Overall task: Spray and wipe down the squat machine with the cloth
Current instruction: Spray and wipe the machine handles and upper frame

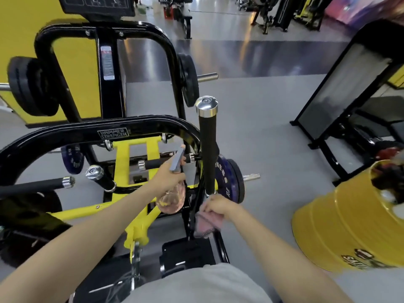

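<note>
Nearest: a grey shirt [196, 285] fills the bottom edge, and both bare forearms reach out from it toward the machine.
Cloth: the pink cloth [207, 224] is bunched and pressed against the foot of the upright handle [208, 154], where the black grip meets the frame. A fold hangs below the hand.
Right hand: the right hand [216, 206] has its fingers curled round the cloth and holds it to the handle's base.
Spray bottle: the spray bottle [171, 201] is clear and pinkish with a grey-blue trigger head. It is held just left of the handle, with the nozzle pointing away toward the short cross grips.
Left hand: the left hand [168, 178] is wrapped round the bottle's neck with fingers at the trigger. I cannot tell whether the trigger is squeezed.
Squat machine: the squat machine [109, 127] is a black tube frame with yellow inner linkage, filling the left and centre. The upright handle rises mid-frame to a chrome cap [206, 106]. A blue weight plate [229, 178] sits on a peg just right of the handle.
Step in hand: this looks like the wiping of the upright handle, at its low end, with the bottle kept ready.
Next move: it likely calls for drawing the cloth up the full length of the grip to the cap, with the fingers closing round the tube. A fresh spray on the cross grips and curved top bar would follow.
Surroundings: the floor [273, 138] is grey. A yellow barrel [341, 226] stands near on the right, and another black machine [341, 90] is beyond it. Black plates [30, 86] sit at upper left.
</note>
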